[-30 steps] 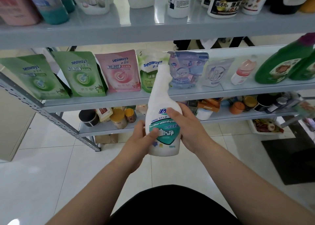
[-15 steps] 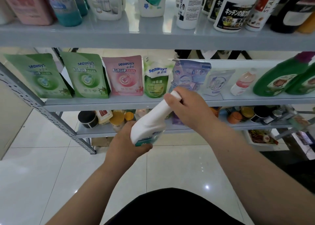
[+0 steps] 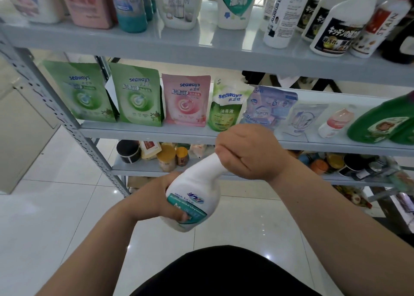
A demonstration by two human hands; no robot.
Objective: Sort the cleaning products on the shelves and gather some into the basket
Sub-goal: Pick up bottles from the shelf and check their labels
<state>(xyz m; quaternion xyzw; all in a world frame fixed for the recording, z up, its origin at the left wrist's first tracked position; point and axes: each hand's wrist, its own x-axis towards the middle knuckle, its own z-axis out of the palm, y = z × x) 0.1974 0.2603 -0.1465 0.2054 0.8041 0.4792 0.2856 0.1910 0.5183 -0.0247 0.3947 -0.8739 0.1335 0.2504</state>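
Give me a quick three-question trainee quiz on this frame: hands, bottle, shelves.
1. True or false: the white bottle stands upright on a shelf.
2. Which hand covers the bottle's neck? A) left hand B) right hand
3. Fill in: on the middle shelf, the pink pouch has two ____ pouches to its left.

Key
1. False: both hands hold it, tilted, in front of the shelves.
2. B; the left hand grips the body.
3. green
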